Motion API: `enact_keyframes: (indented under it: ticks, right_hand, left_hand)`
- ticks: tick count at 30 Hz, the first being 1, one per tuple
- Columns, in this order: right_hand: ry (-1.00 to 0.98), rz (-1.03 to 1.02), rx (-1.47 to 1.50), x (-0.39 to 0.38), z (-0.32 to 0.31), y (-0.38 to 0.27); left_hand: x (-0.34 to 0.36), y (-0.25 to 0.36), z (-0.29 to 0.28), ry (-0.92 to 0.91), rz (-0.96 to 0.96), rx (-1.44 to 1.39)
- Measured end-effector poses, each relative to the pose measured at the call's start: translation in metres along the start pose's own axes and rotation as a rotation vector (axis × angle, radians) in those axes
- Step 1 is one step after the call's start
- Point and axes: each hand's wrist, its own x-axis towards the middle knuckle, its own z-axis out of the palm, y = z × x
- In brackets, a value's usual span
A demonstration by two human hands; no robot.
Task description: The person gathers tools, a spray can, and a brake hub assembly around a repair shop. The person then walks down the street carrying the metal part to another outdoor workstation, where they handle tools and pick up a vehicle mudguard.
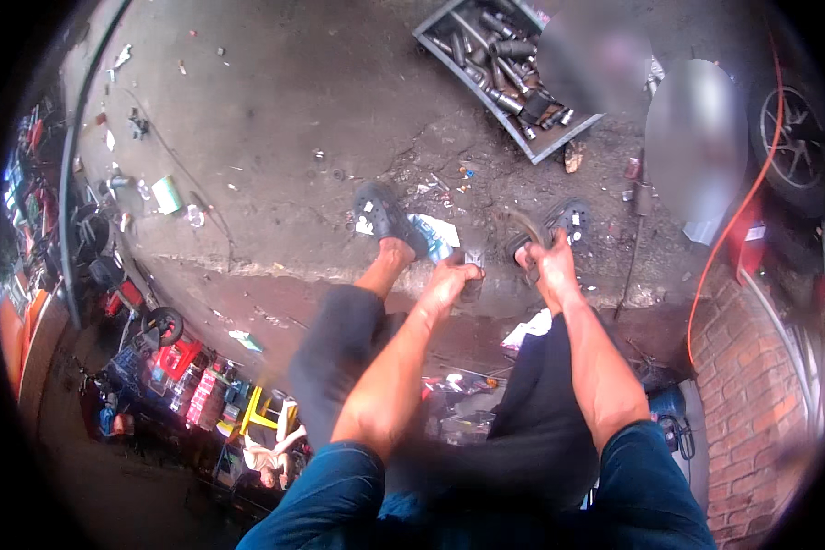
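Note:
My left hand (pixel 447 284) is closed round a small dark grey piece (pixel 472 286), too blurred to name. Beside it, a little to the right, my right hand (pixel 553 268) grips a curved brown metal piece (pixel 520 223) shaped like a brake shoe. Both hands are held in front of my knees, apart from each other. Below them are my feet in dark clogs (pixel 387 218), on the stained ground. A blue and white packet (pixel 435 236) lies by the left clog.
A grey metal tray (pixel 486 103) full of sockets and tools stands ahead to the right, near blurred areas. A spoked wheel (pixel 791 137), an orange hose (pixel 742 206) and a brick wall (pixel 752 403) are at right. Litter and a green-white cup (pixel 166 195) lie at left.

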Motion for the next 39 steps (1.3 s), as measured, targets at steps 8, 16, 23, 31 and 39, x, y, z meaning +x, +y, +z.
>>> enact_keyframes:
  ticks: [8,16,23,31,39]
  right_hand:
    - [-0.167,-0.289,-0.122,-0.258,-0.032,-0.123]
    - [-0.226,-0.793,-0.177,-0.356,-0.088,-0.232]
    - [-0.459,-0.284,0.539,-0.361,-0.097,-0.305]
    - [-0.635,-0.602,0.464,-0.368,-0.109,-0.419]
    - [-0.585,-0.616,0.475,-0.322,-0.153,-0.561]
  left_hand:
    - [-0.21,0.096,0.073,0.177,0.047,-0.73]
    - [-0.341,0.208,0.088,-0.048,0.394,-0.732]
    - [-0.371,0.289,0.067,-0.213,0.476,-0.505]
    - [-0.394,0.397,0.043,-0.283,0.59,-0.416]
    - [-0.38,0.537,0.04,-0.288,0.682,-0.434]
